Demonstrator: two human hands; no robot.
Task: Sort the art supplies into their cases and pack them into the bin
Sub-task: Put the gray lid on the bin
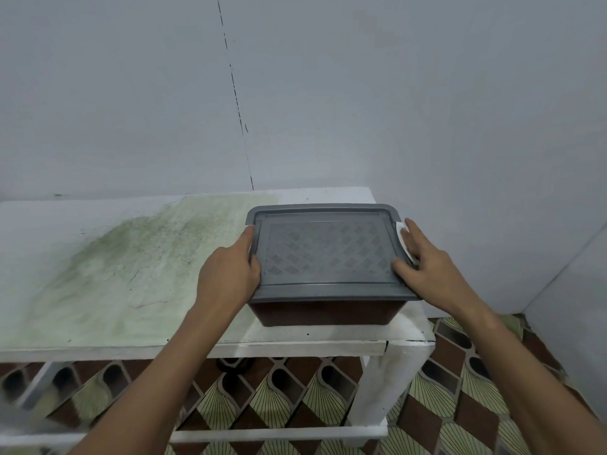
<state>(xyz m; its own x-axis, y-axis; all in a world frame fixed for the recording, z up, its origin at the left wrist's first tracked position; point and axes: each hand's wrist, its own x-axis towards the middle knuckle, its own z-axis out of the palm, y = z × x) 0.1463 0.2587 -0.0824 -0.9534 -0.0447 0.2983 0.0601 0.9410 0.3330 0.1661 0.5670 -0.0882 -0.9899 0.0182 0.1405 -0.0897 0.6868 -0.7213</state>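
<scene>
A dark brown bin (323,312) stands on the right end of the white table (98,257), closed by a grey patterned lid (325,251). My left hand (230,270) grips the lid's left edge, thumb on top and fingers down the side. My right hand (423,257) holds the lid's right edge, thumb pressed on the top near the front corner, fingers lying over a white latch (401,233). The bin's contents are hidden under the lid. No art supplies or cases show.
The tabletop carries a large green stain (138,251) to the left of the bin. Grey walls stand close behind and to the right. Below lies a patterned brown and green floor (295,405) and the table's white leg (381,389).
</scene>
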